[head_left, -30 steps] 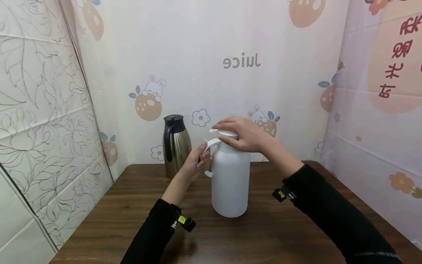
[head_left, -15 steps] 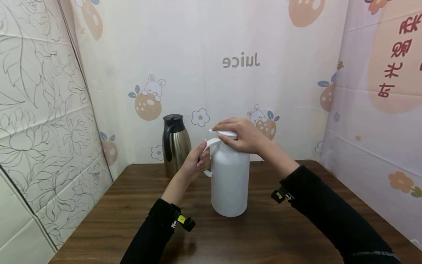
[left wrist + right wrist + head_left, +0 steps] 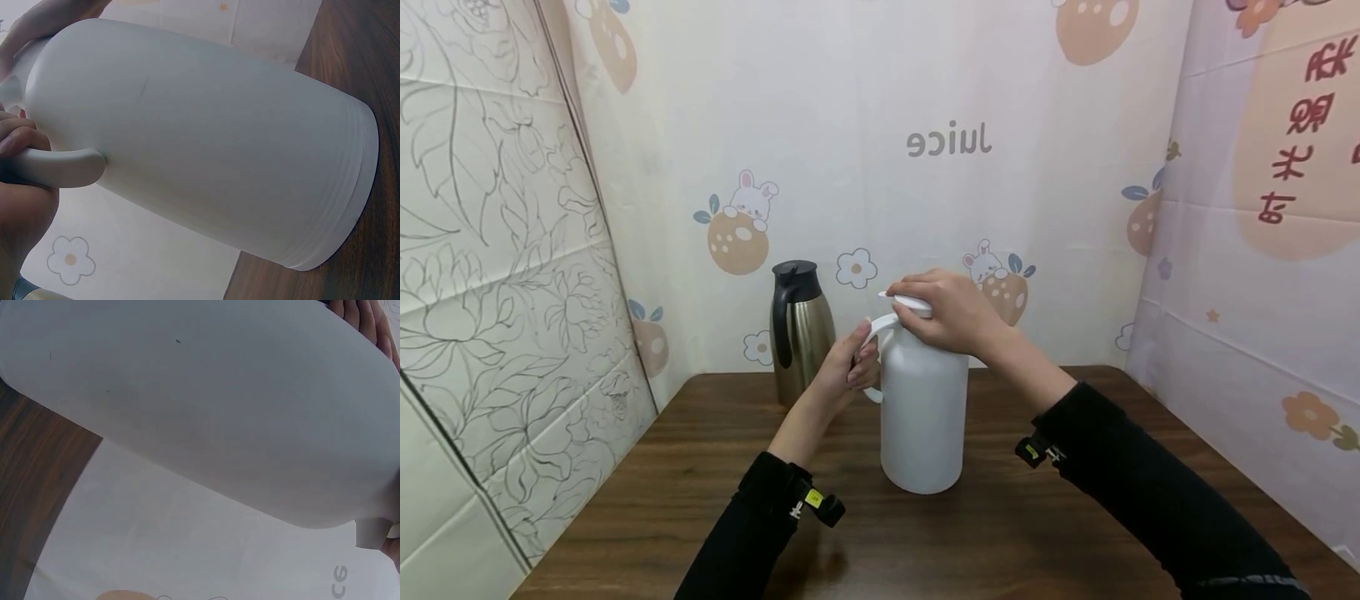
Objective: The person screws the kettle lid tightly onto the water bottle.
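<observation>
A white thermos jug (image 3: 923, 417) stands upright on the wooden table in the head view. My left hand (image 3: 852, 362) grips its white handle (image 3: 69, 167), the fingers curled round it and the thumb near the top. Over the jug's top lies my right hand (image 3: 951, 312), which grips the white lid (image 3: 913, 305) with the thumb on the near side and the fingers across the far side. Much of the lid is hidden under that hand. The right wrist view is mostly filled by the jug's body (image 3: 206, 406).
Behind and left of the white jug stands a gold metal thermos jug (image 3: 803, 333) with a black top and handle. The brown table (image 3: 700, 483) ends at a printed curtain (image 3: 865, 200) at the back, with more printed sheets on both sides.
My right hand has turned slightly on the lid, its wrist coming down and a little toward me. The left hand and the white jug stay in place.
</observation>
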Motion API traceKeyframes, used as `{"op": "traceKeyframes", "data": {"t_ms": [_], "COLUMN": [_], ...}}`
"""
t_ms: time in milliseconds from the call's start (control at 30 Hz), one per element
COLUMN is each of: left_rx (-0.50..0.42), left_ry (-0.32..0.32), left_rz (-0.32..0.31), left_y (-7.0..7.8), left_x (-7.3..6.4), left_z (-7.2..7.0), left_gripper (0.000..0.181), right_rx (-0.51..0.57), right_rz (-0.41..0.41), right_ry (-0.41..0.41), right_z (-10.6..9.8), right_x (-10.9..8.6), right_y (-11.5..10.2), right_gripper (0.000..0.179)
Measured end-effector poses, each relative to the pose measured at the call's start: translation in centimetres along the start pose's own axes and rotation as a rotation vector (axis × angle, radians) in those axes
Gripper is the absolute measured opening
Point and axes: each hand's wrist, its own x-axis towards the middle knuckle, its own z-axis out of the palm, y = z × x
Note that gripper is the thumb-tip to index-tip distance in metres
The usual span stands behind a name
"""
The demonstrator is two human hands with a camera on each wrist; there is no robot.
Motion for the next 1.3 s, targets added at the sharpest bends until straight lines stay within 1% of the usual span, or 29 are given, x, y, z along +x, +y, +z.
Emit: {"op": "traceKeyframes", "data": {"t_ms": [200,400,567,700,833,967,1033,1100,1200,1300], "left_rx": [0.013,0.027,-0.009,-0.028,-0.023,-0.018,-0.016,-0.014,-0.011,-0.011], "left_ry": [0.012,0.012,-0.003,-0.010,-0.007,0.001,0.004,0.005,-0.003,-0.010], "left_rz": [-0.003,0.005,0.006,0.005,0.006,0.005,0.006,0.006,0.012,0.019], "left_y": [0.0,0.0,0.0,0.0,0.0,0.0,0.0,0.0,-0.1,-0.1], "left_x": [0.1,0.0,0.0,0.1,0.1,0.1,0.1,0.1,0.1,0.1], "left_z": [0.0,0.0,-0.1,0.0,0.1,0.1,0.1,0.0,0.0,-0.1], "left_gripper": [0.050,0.050,0.050,0.050,0.050,0.050,0.050,0.050,0.050,0.050], "right_rx": [-0.096,-0.162,-0.258,-0.325,-0.366,-0.385,-0.381,-0.368,-0.332,-0.292], "right_rz": [0.068,0.145,0.246,0.305,0.343,0.364,0.375,0.400,0.462,0.506], "right_ry": [0.010,0.033,0.034,0.033,0.037,0.031,0.013,-0.032,-0.152,-0.261], "right_z": [0.1,0.5,0.8,0.9,0.9,0.9,0.8,0.5,-0.3,-1.0], "right_x": [0.2,0.5,0.9,1.0,1.2,1.5,1.6,1.7,1.9,2.1], "right_y": [-1.0,-2.0,-3.1,-3.7,-4.3,-4.7,-4.8,-5.0,-5.3,-5.4], "right_gripper": [0.029,0.030,0.031,0.030,0.029,0.037,0.037,0.035,0.039,0.054]}}
